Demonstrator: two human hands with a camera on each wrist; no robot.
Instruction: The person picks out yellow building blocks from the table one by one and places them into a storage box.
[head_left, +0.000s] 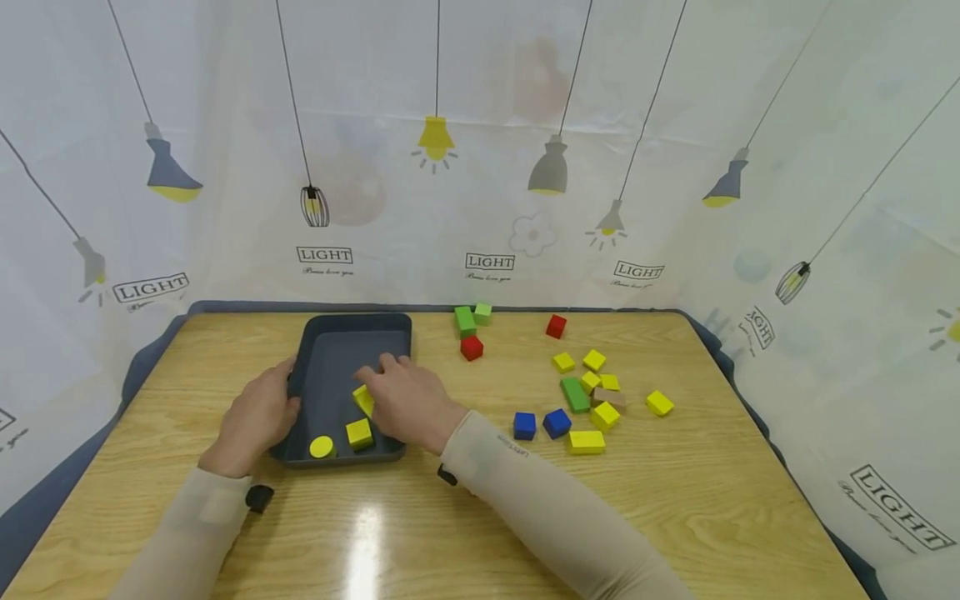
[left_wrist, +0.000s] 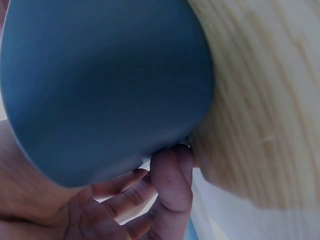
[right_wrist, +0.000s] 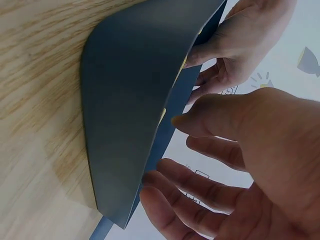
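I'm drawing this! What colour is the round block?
Yellow. The round block shows best in the head view.

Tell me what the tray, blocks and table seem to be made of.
Tray: probably plastic or coated metal, matte grey, with smooth, rounded corners. Blocks: perhaps painted wood or plastic; flat, even colours, one brownish. Table: wood or wood-look laminate, glossy, with visible grain and a bright reflection.

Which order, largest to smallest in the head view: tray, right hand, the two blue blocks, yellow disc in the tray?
1. Tray
2. Right hand
3. Blue block nearer the tray and the other blue block: look alike, not ranked against each other or the yellow disc, also close in size.
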